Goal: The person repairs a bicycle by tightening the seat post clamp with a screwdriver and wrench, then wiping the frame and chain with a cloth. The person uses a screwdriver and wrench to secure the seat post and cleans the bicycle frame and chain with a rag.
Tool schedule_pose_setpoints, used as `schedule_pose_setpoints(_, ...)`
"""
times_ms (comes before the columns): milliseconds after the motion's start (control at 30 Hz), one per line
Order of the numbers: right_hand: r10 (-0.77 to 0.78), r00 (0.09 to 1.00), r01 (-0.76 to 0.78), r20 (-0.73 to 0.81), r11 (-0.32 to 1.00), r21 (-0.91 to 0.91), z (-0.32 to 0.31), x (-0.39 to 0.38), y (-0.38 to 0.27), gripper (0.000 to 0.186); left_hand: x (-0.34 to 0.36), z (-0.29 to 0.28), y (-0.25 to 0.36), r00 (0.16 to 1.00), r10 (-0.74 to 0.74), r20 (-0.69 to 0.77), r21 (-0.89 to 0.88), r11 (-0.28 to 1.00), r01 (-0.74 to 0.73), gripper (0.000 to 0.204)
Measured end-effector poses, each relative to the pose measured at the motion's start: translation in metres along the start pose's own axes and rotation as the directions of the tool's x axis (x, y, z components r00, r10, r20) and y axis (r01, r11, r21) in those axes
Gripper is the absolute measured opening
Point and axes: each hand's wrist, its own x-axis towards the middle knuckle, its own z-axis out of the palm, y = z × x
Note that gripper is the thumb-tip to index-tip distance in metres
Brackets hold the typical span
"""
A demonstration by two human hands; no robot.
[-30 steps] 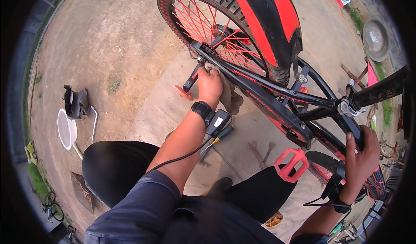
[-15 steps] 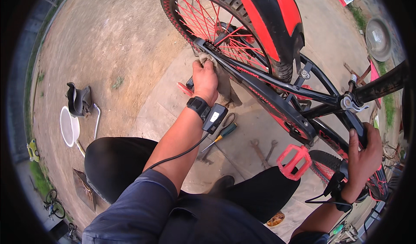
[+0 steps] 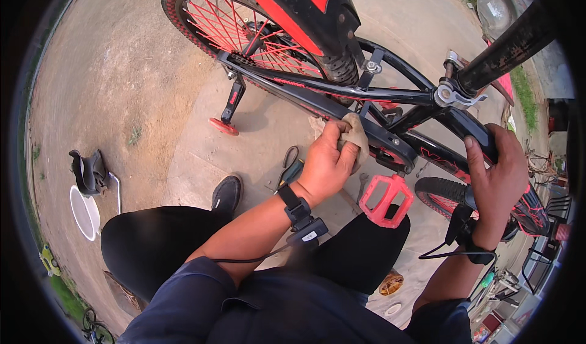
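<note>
A black and red bicycle [image 3: 448,161] stands in front of me, its rear wheel [image 3: 241,29] with red spokes at the upper left. My left hand [image 3: 326,164] is closed on a beige cloth [image 3: 354,137], which it presses against the black chain guard [image 3: 305,103] near the crank. Just below the guard is a red pedal [image 3: 386,200]. My right hand [image 3: 499,167] wraps round the black frame tube to the right, below the seat clamp [image 3: 447,94]. A kickstand [image 3: 231,107] with a red foot reaches down by the rear axle.
On the paving under my left arm lie a screwdriver [image 3: 292,173] and scissors partly hidden. A white basin [image 3: 85,213] and a black container [image 3: 90,172] are on the dirt at left. A metal basin [image 3: 495,8] lies at upper right.
My left hand has slid the cloth along the chain guard from near the rear axle toward the crank. The bicycle appears further left in view. My right hand keeps its grip on the frame.
</note>
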Motion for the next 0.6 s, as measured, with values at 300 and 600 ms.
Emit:
schedule_pose_setpoints(300, 0.055, 0.998, -0.055, -0.028, 0.998, 0.005, 0.001, 0.0, 0.003, 0.041, 0.023, 0.018, 0.042, 0.8, 0.472, 0.371, 0.531, 0.599, -0.6, 0.039)
schedule_pose_setpoints(600, 0.042, 0.999, -0.042, 0.002, 0.999, -0.016, 0.002, -0.003, 0.01, 0.046, 0.025, 0.018, 0.024, 0.548, 0.5, 0.671, 0.291, 0.502, -0.814, 0.029)
